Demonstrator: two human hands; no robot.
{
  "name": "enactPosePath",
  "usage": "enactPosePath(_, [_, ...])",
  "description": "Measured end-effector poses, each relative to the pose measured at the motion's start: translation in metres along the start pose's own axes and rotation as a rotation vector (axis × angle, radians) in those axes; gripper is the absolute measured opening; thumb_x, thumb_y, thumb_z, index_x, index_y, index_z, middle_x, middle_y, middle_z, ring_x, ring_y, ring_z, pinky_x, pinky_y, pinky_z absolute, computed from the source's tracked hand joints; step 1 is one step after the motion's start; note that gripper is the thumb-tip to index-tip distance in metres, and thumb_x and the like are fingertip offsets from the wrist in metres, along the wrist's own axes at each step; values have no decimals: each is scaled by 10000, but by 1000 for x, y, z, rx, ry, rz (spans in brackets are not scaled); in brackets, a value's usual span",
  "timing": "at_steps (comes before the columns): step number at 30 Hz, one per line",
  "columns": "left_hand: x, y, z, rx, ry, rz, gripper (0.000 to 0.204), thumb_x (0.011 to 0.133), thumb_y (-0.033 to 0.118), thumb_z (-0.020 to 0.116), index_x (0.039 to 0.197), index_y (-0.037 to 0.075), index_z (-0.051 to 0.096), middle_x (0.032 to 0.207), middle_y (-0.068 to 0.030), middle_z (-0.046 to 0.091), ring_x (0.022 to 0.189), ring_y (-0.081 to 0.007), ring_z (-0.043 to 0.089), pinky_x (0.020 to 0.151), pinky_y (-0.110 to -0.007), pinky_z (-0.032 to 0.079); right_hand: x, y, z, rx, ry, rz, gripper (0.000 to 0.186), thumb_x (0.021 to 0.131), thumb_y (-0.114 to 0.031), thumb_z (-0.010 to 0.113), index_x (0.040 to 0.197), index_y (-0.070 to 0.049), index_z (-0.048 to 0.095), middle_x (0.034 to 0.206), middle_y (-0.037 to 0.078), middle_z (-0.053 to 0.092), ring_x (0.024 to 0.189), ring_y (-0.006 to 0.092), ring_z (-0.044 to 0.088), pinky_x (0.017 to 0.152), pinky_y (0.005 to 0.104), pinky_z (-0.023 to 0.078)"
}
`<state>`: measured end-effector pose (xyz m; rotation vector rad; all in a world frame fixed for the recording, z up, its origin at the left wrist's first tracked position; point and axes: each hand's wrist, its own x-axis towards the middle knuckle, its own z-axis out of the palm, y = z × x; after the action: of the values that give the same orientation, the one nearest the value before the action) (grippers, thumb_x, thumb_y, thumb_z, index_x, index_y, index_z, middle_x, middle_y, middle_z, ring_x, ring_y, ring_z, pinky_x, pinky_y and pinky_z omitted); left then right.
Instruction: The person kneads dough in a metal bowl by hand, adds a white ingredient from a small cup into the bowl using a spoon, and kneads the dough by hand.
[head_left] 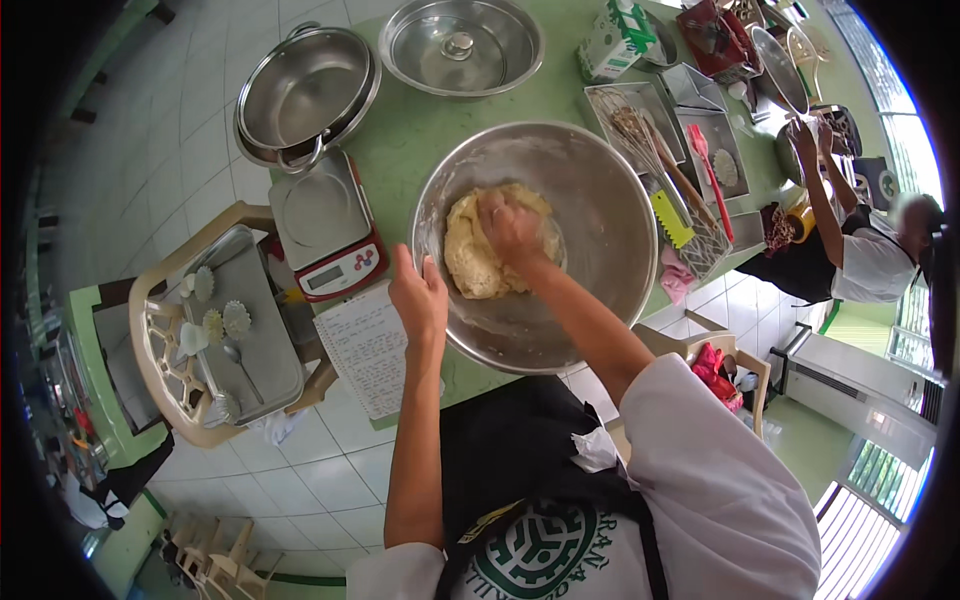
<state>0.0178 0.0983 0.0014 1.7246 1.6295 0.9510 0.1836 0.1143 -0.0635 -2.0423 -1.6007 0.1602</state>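
A large steel mixing bowl stands on the green table in front of me, with a lump of pale yellow dough in its left part. My right hand presses into the top of the dough, its fingers curled and somewhat blurred. At the bowl's left rim my left hand grips the edge, thumb on the inner side and fingers outside. Flour and dough smears streak the inside wall. A handwritten sheet of paper lies beside my left wrist.
Left of the bowl is a red and white kitchen scale. Beyond stand steel pans and a round steel basin. Trays with whisks and a red spatula lie right. A plastic chair holds a tray. Another person works at right.
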Motion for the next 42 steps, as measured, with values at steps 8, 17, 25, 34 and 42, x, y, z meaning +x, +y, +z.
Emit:
enactPosePath(8, [81, -14, -6, 57, -309, 70, 340, 814, 159, 637, 1095, 0, 530, 907, -257, 624, 881, -450, 577, 700, -456, 467, 42, -12, -35, 194, -262, -477, 239, 734, -207, 616, 918, -55, 609, 792, 185, 643, 786, 340, 622, 706, 424, 487])
enactPosePath(17, [133, -12, 23, 79, -451, 297, 345, 787, 171, 675, 1072, 24, 548, 931, -238, 624, 897, -436, 570, 710, -462, 472, 57, -34, -60, -85, -1064, -581, 290, 585, -287, 644, 725, -33, 663, 675, 185, 620, 684, 342, 616, 626, 431, 485])
enactPosePath(25, [139, -8, 30, 123, -559, 332, 315, 781, 160, 661, 1063, 68, 555, 848, -229, 630, 856, -417, 590, 728, -477, 468, -57, 15, -97, -119, -1157, -277, 262, 660, -250, 544, 673, -10, 648, 661, 213, 609, 648, 369, 603, 638, 427, 485])
enactPosePath(34, [135, 4, 35, 111, -412, 395, 321, 783, 152, 656, 1076, 53, 569, 801, -216, 636, 809, -408, 604, 672, -447, 490, -16, -22, -5, 421, -1072, 308, 380, 687, -305, 606, 781, 60, 657, 667, 168, 633, 605, 245, 602, 583, 354, 467])
enactPosePath(42, [11, 1, -24, 278, -152, 105, 580, 755, 355, 716, 1173, 19, 497, 1106, -180, 542, 1027, -336, 537, 839, -415, 445, -47, -8, -60, 186, -1074, 81, 260, 698, -232, 629, 669, 26, 632, 538, 149, 576, 495, 285, 566, 512, 400, 445])
